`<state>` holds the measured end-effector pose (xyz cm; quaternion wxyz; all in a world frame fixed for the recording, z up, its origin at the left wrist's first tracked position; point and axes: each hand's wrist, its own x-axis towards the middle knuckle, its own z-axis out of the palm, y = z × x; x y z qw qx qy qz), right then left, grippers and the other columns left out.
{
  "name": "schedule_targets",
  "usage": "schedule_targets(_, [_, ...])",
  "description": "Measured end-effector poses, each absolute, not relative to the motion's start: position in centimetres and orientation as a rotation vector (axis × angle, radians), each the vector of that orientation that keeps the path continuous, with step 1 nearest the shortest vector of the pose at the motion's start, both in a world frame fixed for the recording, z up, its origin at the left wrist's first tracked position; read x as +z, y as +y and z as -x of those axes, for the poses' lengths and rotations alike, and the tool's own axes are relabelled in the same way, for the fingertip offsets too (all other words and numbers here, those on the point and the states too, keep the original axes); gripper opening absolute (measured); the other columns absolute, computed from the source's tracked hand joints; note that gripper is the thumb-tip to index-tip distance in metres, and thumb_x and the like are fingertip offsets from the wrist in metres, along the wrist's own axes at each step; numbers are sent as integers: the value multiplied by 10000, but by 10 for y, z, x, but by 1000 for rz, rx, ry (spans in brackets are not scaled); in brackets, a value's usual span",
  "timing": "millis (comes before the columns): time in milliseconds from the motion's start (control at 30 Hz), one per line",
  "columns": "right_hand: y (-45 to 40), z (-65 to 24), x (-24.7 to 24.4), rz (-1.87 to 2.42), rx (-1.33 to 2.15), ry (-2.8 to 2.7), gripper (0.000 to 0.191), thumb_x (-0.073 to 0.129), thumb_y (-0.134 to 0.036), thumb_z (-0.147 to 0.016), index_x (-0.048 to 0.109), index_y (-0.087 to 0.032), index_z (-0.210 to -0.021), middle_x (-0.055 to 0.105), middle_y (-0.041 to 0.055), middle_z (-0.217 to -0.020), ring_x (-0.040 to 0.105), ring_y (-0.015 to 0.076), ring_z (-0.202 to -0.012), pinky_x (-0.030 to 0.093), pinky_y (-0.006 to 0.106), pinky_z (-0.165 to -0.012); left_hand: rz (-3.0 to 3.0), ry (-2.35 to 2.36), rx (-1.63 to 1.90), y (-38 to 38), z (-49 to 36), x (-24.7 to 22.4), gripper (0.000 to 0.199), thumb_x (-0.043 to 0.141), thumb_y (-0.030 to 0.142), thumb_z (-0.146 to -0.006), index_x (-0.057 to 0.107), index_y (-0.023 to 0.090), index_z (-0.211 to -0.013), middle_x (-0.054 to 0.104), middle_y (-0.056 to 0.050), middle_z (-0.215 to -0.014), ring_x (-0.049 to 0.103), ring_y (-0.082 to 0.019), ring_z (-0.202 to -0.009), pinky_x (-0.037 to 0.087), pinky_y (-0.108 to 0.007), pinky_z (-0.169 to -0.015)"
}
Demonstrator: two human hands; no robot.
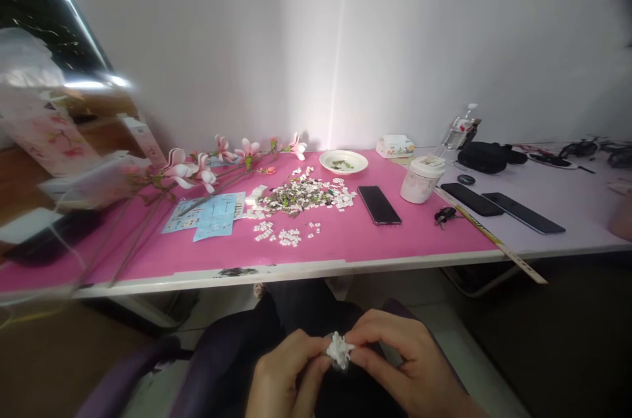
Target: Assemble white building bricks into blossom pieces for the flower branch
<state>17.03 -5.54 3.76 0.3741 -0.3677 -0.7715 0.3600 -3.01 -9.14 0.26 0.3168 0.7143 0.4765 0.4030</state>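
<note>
Above my lap, my left hand (289, 368) and my right hand (407, 359) pinch a small white cluster of joined building bricks (338, 350) from both sides. Thumb and forefinger of each hand press on its edges; its finer shape is too small to tell. On the pink tabletop (340, 243) in front lies a heap of loose building bricks (301, 194) in white, green and grey-brown. Nearer to me are smaller groups of white bricks (289, 237). Blue instruction sheets (214, 215) are spread to the left of the heap, partly under a flower stem.
Artificial magnolia branches (182, 169) lie at the left. Behind the heap stands a plate (344, 162) with green bits. A phone (379, 205), lidded cup (421, 180), keys (444, 215) and ruler (494, 238) are to the right; the ruler juts past the table edge.
</note>
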Motion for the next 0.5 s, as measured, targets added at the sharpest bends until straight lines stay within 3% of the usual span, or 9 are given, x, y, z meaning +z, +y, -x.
schedule_targets(133, [-56,-174,39,960,904,-1951,159,644,-102,-828,699,-205,-935,716,-4,-830,671,120,-754,502,177,-696,-1874,1263,1100,-90,30,6,177,542,185,-918,713,211,-959,650,-7,-712,620,-132,-605,447,-185,-558])
schedule_targets(500, [-55,-173,38,945,907,-1961,116,621,-131,-867,698,-176,-792,684,16,-745,649,129,-677,482,205,-624,-1877,1246,1091,-92,30,4,188,525,188,-922,712,204,-903,648,-19,-687,615,-136,-596,438,-185,-558])
